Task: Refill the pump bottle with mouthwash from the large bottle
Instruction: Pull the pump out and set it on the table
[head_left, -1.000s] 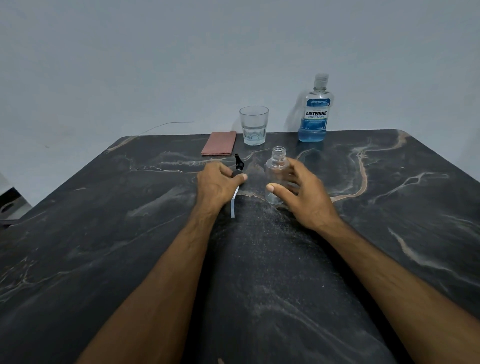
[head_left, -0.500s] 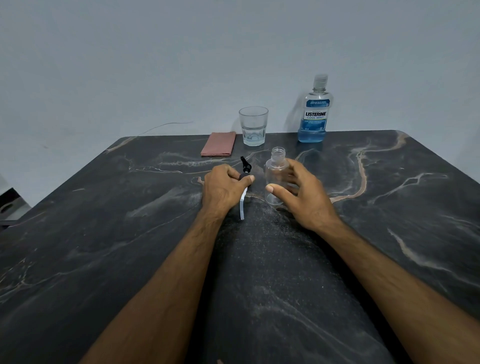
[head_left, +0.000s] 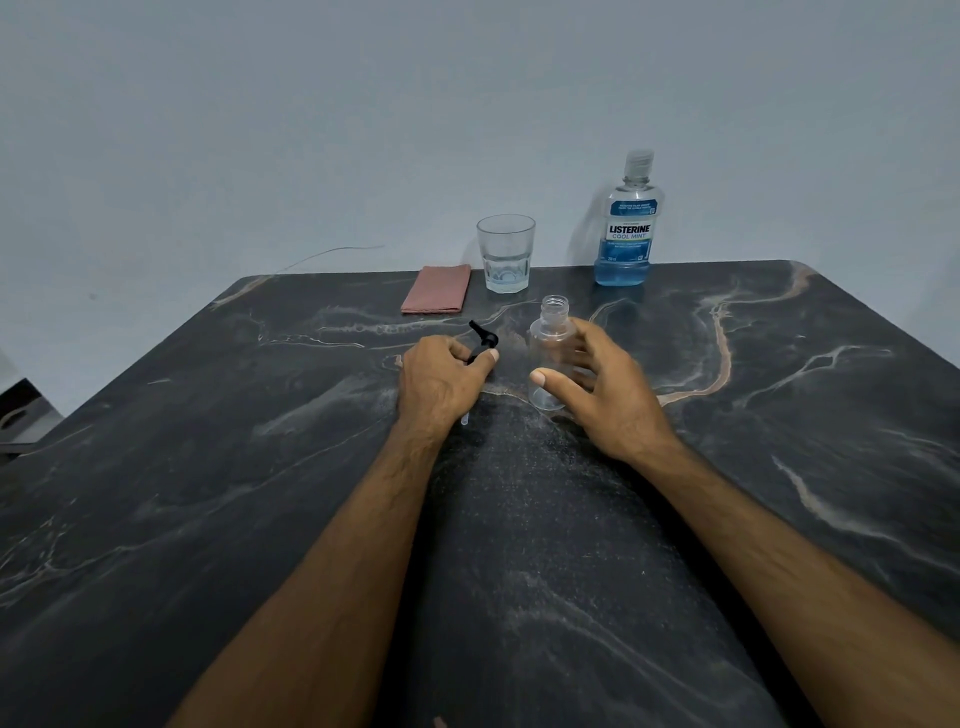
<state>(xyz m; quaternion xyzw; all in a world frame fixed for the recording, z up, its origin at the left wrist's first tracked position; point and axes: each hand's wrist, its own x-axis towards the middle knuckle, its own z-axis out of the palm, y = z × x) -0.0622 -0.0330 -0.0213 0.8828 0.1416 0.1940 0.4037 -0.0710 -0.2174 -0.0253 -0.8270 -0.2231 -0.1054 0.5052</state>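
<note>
Desk (head_left: 208, 467): dark marble-patterned top with pale and tan veins, filling the lower two thirds of the frame.
Pump bottle (head_left: 550, 358): small, clear, empty, upright at frame centre; its threaded neck is open with no top on it.
Pump head (head_left: 483, 340): black, just left of the pump bottle; its pale dip tube sticks out below the left hand toward the bottom of the frame.
Left hand (head_left: 441, 379): at centre, knuckles up, fingers and thumb curled round the pump head, low over the desk.
Right hand (head_left: 597, 389): right of centre, fingers spread and loosely bent around the pump bottle's right side, thumb in front of its base; whether the fingers actually touch the plastic cannot be told.
Mouthwash bottle (head_left: 628, 228): large, clear, blue Listerine Cool Mint label, capped, blue liquid low in it, upright at the desk's far edge, upper right of centre.
Glass (head_left: 505, 254): clear tumbler with a little water, left of the mouthwash bottle.
Cloth (head_left: 436, 296): folded, pinkish, left of the glass.
</note>
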